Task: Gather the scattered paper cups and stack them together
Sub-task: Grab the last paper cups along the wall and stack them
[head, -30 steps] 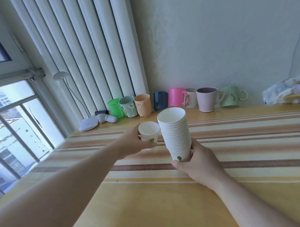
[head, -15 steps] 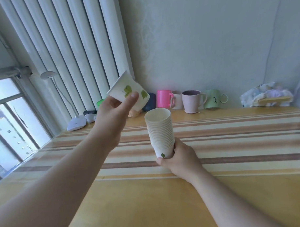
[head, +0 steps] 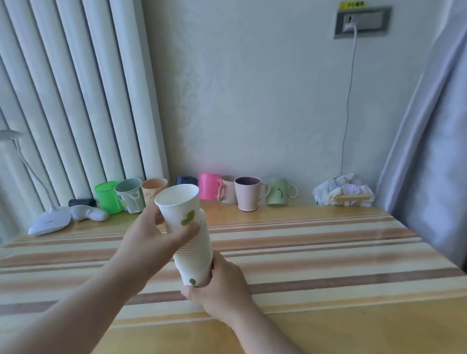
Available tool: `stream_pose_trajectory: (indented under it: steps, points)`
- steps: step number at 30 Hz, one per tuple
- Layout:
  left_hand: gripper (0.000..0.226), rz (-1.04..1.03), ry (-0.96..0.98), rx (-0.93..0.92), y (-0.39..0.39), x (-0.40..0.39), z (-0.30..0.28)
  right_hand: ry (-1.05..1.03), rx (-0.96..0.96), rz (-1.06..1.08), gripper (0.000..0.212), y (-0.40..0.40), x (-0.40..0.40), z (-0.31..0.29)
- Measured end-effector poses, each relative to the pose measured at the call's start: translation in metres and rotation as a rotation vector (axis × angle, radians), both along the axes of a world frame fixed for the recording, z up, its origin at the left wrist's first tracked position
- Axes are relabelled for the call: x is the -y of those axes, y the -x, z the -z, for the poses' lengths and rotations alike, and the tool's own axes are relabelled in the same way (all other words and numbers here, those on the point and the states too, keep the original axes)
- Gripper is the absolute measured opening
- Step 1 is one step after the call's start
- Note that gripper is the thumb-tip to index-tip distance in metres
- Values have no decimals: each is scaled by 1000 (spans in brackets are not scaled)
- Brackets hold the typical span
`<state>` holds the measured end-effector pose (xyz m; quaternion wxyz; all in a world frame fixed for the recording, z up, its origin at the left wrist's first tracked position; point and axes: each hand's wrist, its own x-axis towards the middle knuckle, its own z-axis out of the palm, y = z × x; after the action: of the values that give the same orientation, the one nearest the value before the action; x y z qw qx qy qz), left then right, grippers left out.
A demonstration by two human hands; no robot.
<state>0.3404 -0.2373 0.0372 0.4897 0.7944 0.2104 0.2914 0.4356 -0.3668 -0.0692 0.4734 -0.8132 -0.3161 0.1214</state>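
Your left hand [head: 155,232], which half a second ago held the cup [head: 179,209] tilted above, now grips it upright, seated in the stack [head: 194,253]; your right hand [head: 220,286] clasps the stack's base above the table [head: 322,253]. No loose cups are visible; gathering appears nearly complete.

A white paper cup [head: 178,208] with green leaf print stood upright, mouth up, seated partway in the top of a tall stack of nested white cups [head: 195,260], leaning slightly left.
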Motion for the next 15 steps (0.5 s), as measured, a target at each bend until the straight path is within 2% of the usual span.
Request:
stream_pose_trajectory:
  steps: [3,7,9,11,13,15]
  points:
    - [88,24,-10,-46,3,2,11,0,-2,3,55,-1,-1,2]
    - [101,-21,-8,-67,9,8,37,1,-9,14,54,-2,-3,3]
    - [93,0,16,-147,13,6,59,0,-13,21,56,-2,-5,4]
    - [76,22,27,-260,17,6,83,16,25,38,62,-2,-8,4]
    - [51,-38,-76,-319,17,9,101,16,76,70,58,-5,-11,7]
    - [37,-117,-226,-340,14,13,108,21,104,105,56,-8,-13,10]
